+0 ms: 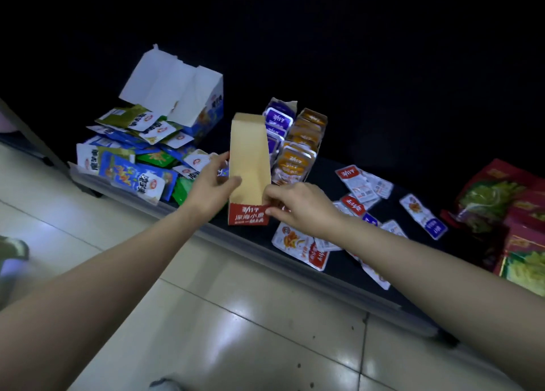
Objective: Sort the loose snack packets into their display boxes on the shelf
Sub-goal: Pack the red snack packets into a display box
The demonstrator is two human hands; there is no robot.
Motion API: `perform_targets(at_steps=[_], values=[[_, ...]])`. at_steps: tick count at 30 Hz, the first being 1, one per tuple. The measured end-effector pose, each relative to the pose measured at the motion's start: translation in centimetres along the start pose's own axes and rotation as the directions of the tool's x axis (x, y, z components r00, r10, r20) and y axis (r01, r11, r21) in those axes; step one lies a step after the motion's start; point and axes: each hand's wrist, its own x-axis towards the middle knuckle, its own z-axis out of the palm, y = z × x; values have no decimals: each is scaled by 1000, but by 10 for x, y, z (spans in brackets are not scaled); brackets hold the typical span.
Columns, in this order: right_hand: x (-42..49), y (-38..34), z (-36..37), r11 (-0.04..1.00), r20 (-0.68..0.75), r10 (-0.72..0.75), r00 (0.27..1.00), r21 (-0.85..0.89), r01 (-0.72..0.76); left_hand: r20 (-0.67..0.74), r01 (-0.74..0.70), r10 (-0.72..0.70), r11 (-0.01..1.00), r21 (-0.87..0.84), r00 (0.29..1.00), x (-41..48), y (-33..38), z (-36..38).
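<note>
Gripped from both sides, an empty red display box [250, 160] with a plain brown inside is being held at the front edge of a dark shelf [327, 169]. Whether its base is touching the shelf cannot be told.

Below the hands, a pale glossy tiled floor [236, 317] is being lit in patches, while the space behind the shelf is being lost in darkness. Just beyond the held box, two filled display boxes are standing side by side. One is packed with purple packets [278, 122], close against the held box's right wall. The other, to its right, is packed with orange packets [303, 143]. Left of the grip, a heap of blue and green snack packets [138, 160] is lying spread in front of a blue display box [188, 95] whose white flaps are standing open. Right of the grip, loose red-and-white packets [358, 184] are lying scattered on the shelf, some partly hidden under the right hand. Farther right, red bags [501, 202] are lying piled against one another.

The box's left wall is being clasped by the left hand [211, 188], with the thumb lying across the brown inside and the fingers curled round the outer face. The right corner of the low red front panel is being pinched by the right hand [298, 206] between thumb and curled fingers.
</note>
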Motion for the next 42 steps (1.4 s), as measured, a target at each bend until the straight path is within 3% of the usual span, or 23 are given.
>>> perform_targets(at_steps=[6, 11, 15, 20, 24, 31, 36, 39, 42], values=[[-45, 21, 23, 994, 134, 68, 989, 71, -78, 121, -77, 62, 989, 127, 991, -33, -19, 37], [-51, 19, 40, 987, 205, 12, 979, 156, -45, 29, -40, 32, 944, 326, 999, -48, -36, 44], [-43, 12, 50, 973, 263, 5, 965, 219, -65, 47, -12, -9, 898, 440, 999, -53, -43, 41], [-39, 6, 51, 918, 276, -13, 961, 385, -98, 49, -48, 30, 912, 407, 998, -57, -41, 34], [-44, 7, 48, 834, 267, 9, 964, 530, -154, 21, -101, 104, 869, 485, 994, -54, -36, 39], [-49, 18, 53, 826, 284, 66, 956, 522, -212, 131, -106, 37, 814, 571, 991, -33, -39, 46], [-52, 13, 52, 804, 319, 45, 947, 550, -224, 67, -36, -4, 814, 579, 998, -37, -41, 38], [-51, 23, 31, 754, 242, 98, 965, 615, -230, -24, -115, 164, 784, 610, 986, -37, -17, 36], [-52, 44, -1, 731, 146, 246, 958, 622, -282, 76, -378, 416, 714, 589, 906, -29, 34, 45]])
